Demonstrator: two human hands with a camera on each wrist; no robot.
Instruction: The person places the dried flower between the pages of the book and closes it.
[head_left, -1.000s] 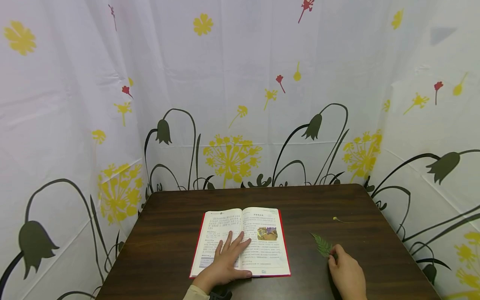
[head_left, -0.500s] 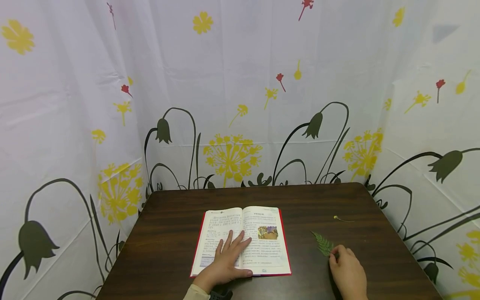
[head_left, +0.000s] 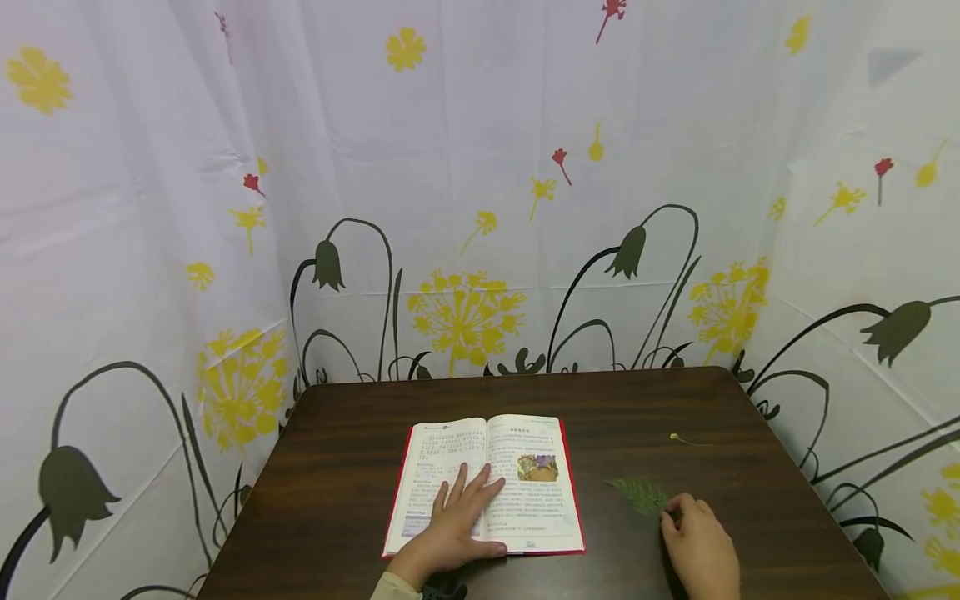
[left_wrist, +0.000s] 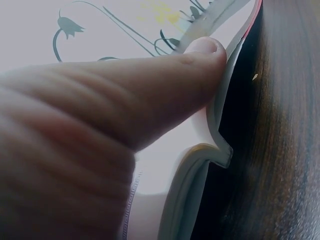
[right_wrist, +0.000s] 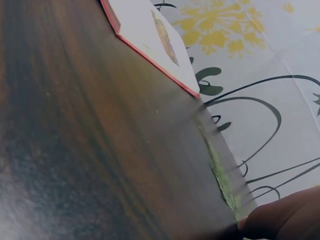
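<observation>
Brown table (head_left: pixel 337 483): one open book (head_left: pixel 525 512), one fern (head_left: pixel 640 496), one flower (head_left: pixel 674 437).
Spreads left hand (head_left: pixel 453 525) over two pages (head_left: pixel 442 448); pinches fern with right hand (head_left: pixel 697 542).

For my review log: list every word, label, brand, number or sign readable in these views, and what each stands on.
None can be read.
Open book: printed lines on both pages, too small to read; the left hand covers some.
Heading atop its right page: too small to read.
Backdrop cloth: printed plants, no lettering that I can make out.
</observation>
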